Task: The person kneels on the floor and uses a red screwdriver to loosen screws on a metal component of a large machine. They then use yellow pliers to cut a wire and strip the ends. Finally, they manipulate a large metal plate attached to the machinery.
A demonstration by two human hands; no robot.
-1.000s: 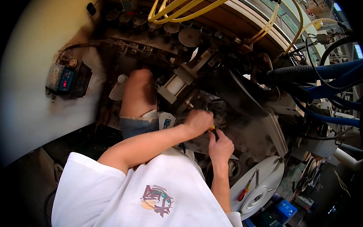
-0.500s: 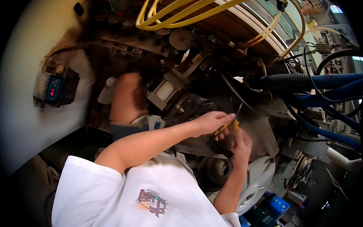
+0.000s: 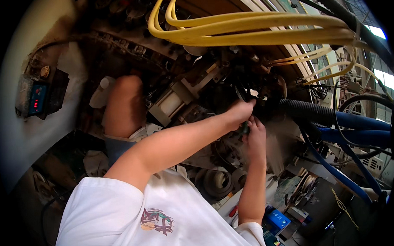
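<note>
Both my hands are close together in front of the dark machinery right of centre. My left hand [image 3: 240,114] reaches across from the left with its fingers closed. What it grips is hidden, and its fingertips touch or nearly touch the dark machine parts. Just below and to the right, my right hand [image 3: 255,136] is raised with its fingers bent and closed. A small dark green thing [image 3: 245,127] shows at its fingertips, beneath my left hand; its kind cannot be made out. A pale metal cylinder [image 3: 169,104] lies to the left of my hands.
Thick yellow hoses [image 3: 252,31] hang across the top. A black ribbed hose [image 3: 299,108] and blue hoses [image 3: 357,121] run in from the right. A control box with a lit display [image 3: 38,99] is at left. Blue boxes [image 3: 277,218] lie by my right elbow.
Both hands have moved up toward the machine. The yellow-handled tool that showed between them no longer shows. The view has shifted, and the yellow hoses fill more of the top.
</note>
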